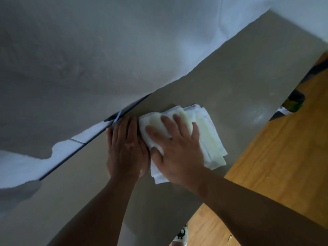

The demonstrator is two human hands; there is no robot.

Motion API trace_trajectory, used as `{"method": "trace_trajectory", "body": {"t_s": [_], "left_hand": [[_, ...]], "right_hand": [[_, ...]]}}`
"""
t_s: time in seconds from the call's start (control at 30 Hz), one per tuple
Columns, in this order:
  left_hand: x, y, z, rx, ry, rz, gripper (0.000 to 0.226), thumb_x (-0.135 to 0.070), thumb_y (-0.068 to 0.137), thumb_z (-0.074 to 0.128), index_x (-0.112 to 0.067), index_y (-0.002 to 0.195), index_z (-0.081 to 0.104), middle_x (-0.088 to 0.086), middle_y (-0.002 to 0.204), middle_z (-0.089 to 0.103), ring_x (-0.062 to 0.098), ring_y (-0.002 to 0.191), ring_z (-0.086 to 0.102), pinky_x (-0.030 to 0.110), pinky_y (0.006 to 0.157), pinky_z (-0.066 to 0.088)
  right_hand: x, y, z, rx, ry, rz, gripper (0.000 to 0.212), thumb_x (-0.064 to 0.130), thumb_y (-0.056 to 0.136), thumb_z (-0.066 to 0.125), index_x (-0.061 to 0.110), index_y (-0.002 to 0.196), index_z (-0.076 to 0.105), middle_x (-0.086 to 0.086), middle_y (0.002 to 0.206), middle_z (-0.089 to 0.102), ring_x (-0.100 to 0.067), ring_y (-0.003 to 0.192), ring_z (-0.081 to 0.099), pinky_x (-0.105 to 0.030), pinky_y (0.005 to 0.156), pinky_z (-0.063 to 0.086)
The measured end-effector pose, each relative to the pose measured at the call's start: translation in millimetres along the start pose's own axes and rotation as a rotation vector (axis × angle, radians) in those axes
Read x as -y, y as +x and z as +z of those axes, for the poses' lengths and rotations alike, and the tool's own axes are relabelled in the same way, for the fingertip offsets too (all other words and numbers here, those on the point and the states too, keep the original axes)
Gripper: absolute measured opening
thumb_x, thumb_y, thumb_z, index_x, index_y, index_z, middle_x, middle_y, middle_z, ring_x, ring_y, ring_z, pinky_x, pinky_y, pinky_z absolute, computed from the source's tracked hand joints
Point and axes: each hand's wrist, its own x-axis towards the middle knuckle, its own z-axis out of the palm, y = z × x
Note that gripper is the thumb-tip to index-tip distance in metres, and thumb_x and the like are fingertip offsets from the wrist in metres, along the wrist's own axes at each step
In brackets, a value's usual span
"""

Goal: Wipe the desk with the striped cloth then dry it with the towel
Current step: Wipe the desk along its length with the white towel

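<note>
Nearest the person, a wooden floor (275, 157) shows to the right of both forearms, past the near edge of the surface (230, 82).

Further out, the right grip (177, 148) lies flat on a folded cloth (209, 137), fingers apart and straight, pressing it down rather than clamping it. The cloth sticks out from under the palm on the right and far sides. It is pale with faint yellowish bands, so it is probably the striped cloth, though the dim light leaves that uncertain.

Just left of it, the left grip (126, 148) rests palm-down on the bare surface with its fingers together and nothing held, its far fingertips at the seam where the wall (88, 50) begins.

Beyond the right grip, toward the far right edge, a pale streaky patch (257, 116) marks the surface; whether it is damp or dust cannot be told.

No second cloth is in view. By that, the wiping stage looks to be under way, with much of the surface and all the towel drying left.
</note>
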Motion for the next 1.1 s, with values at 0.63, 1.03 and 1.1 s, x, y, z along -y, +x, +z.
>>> {"method": "trace_trajectory", "body": {"t_s": [0.63,1.03,1.1], "left_hand": [[-3,0,3,0.065,0.145,-0.033,0.059,-0.035,0.096,0.041,-0.003,0.144,0.052,0.022,0.149,0.049,0.040,0.141,0.040,0.061,0.120,0.024],[-5,1,-2,0.045,0.151,0.008,0.057,-0.037,0.097,0.041,-0.006,0.144,0.052,0.021,0.150,0.048,0.042,0.140,0.040,0.060,0.116,0.027],[-7,1,-2,0.055,0.160,0.005,0.059,-0.040,0.098,0.040,-0.006,0.146,0.050,0.022,0.151,0.046,0.042,0.142,0.038,0.061,0.116,0.027]], "right_hand": [[-96,157,-42,-0.030,0.062,0.565,0.058,0.056,0.098,0.043,0.040,0.153,0.037,-0.002,0.163,0.028,-0.034,0.153,0.017,-0.074,0.116,0.016],[-12,-2,-10,-0.031,0.024,0.341,0.059,0.059,0.100,0.034,0.045,0.157,0.036,-0.001,0.170,0.026,-0.032,0.159,0.015,-0.069,0.120,0.017],[-6,-19,-5,-0.010,0.015,0.325,0.059,0.060,0.101,0.029,0.044,0.157,0.035,0.000,0.170,0.027,-0.033,0.158,0.017,-0.070,0.121,0.017]]}}
